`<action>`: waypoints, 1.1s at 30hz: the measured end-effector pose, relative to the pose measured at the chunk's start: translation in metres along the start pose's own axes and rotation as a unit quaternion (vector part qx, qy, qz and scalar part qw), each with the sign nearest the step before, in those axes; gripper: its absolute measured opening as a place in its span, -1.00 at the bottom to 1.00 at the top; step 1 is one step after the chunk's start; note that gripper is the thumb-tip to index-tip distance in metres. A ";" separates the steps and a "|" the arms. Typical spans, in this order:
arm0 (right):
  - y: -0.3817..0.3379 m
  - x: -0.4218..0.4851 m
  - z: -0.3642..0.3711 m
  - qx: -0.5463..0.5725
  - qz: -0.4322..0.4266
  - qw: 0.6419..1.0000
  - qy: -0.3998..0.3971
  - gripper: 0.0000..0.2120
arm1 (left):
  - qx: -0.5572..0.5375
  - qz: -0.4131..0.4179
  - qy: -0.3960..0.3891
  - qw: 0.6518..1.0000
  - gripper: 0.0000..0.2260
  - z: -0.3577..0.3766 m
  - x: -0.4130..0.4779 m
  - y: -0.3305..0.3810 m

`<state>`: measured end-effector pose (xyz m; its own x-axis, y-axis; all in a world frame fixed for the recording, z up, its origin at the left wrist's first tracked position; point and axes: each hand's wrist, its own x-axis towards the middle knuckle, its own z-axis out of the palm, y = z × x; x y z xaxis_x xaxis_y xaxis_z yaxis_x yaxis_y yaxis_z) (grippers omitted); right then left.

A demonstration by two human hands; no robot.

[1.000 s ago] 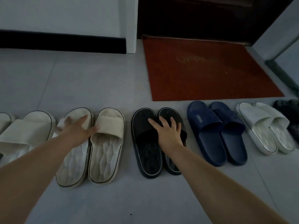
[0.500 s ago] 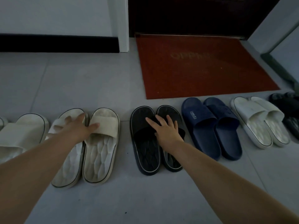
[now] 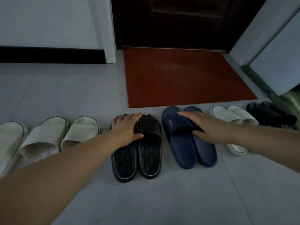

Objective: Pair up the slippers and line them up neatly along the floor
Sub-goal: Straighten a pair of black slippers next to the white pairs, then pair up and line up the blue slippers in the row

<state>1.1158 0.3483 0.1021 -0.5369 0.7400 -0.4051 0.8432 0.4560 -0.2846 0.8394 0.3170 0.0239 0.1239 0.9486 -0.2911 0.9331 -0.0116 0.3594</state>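
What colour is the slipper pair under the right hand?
A dark navy blue pair, seen in the head view, with the right hand resting on its straps.

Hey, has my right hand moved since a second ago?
Yes. The right hand has shifted rightward, off the black pair and onto the navy pair lying in front of the red doormat.

On the grey floor (image 3: 162,200) the left hand (image 3: 126,129) rests on the black pair (image 3: 150,153) at centre, fingers laid over the left slipper's strap and thumb touching the right one. The right hand (image 3: 206,125) lies with straight fingers across the navy pair (image 3: 183,153) at 2 o'clock. Cream slippers (image 3: 48,137) sit at 9 o'clock, a white pair (image 3: 227,114) and a dark pair (image 3: 267,114) (deep in shadow) at 3 o'clock, and a red doormat (image 3: 186,82) at 12 o'clock.
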 end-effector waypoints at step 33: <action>0.095 0.000 0.040 0.127 0.067 0.990 -0.007 -0.25 | -0.053 -0.225 0.037 0.972 -0.50 0.055 0.020 0.019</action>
<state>1.1943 0.3717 0.0402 -0.4219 0.7774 -0.4665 0.8746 0.2133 -0.4354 0.8781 0.3186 -0.0235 -0.3170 0.8705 -0.3764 0.8471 0.4384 0.3003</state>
